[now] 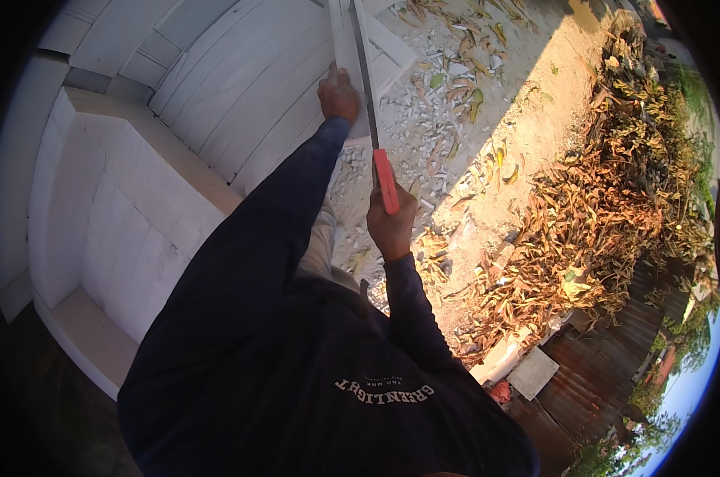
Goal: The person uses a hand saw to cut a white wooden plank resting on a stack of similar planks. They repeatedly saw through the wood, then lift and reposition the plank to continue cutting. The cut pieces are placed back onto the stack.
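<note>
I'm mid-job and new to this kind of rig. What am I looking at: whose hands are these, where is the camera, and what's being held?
There is no machine here: these are a person's own bare hands. The single picture comes from a camera worn on the head, looking down, so its left is the person's left. The wide lens bends straight edges near the rim.

The right hand holds a saw by its red handle. The left hand rests on a pale board beside the blade; whether the blade has cut into it, I can't tell.

Pale blocks are at the left. White chips and dry leaves lie on the ground.
</note>
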`<state>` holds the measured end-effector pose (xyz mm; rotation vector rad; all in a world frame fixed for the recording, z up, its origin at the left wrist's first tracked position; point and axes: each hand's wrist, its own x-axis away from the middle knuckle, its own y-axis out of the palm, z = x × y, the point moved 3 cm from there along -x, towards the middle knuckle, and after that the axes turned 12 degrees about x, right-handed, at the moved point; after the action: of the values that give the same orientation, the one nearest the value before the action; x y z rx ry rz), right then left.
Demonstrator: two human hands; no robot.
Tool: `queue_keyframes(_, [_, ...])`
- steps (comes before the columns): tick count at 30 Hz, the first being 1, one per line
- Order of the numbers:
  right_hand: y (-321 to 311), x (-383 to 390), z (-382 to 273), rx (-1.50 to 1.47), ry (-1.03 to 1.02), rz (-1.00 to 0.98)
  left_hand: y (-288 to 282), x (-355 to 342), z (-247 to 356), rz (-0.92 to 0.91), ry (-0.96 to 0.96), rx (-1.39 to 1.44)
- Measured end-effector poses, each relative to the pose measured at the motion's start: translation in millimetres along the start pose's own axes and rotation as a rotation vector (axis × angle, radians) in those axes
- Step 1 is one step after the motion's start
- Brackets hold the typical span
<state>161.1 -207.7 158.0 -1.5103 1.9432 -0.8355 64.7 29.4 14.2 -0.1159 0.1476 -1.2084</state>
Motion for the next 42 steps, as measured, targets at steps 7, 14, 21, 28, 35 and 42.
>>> queue_keyframes(7, [1.8,2.9,-2.1,-0.112,0.042,0.102,-1.9,-1.9,-0.3,-0.013,-0.005,0.062])
queue_keyframes(14, [14.3,-25.5,-2.6,0.008,0.011,0.028,1.1,1.5,-2.8,-0.010,0.018,0.056])
queue_keyframes(21, [1.4,8.5,-5.0,-0.025,0.092,-0.017,-0.9,-5.6,-11.5,0.025,0.077,0.067])
queue_keyframes(28, [9.7,-36.4,-4.1,0.025,0.066,-0.021,-1.4,5.6,13.1,-0.020,0.034,0.042])
queue_keyframes(35, [4.6,18.1,1.2,-0.069,0.072,0.069,-6.3,1.5,8.7,0.001,0.018,0.045])
queue_keyframes(42, [8.6,-13.3,-12.2,0.005,0.067,0.048,-0.4,3.4,5.6,-0.018,0.048,0.054])
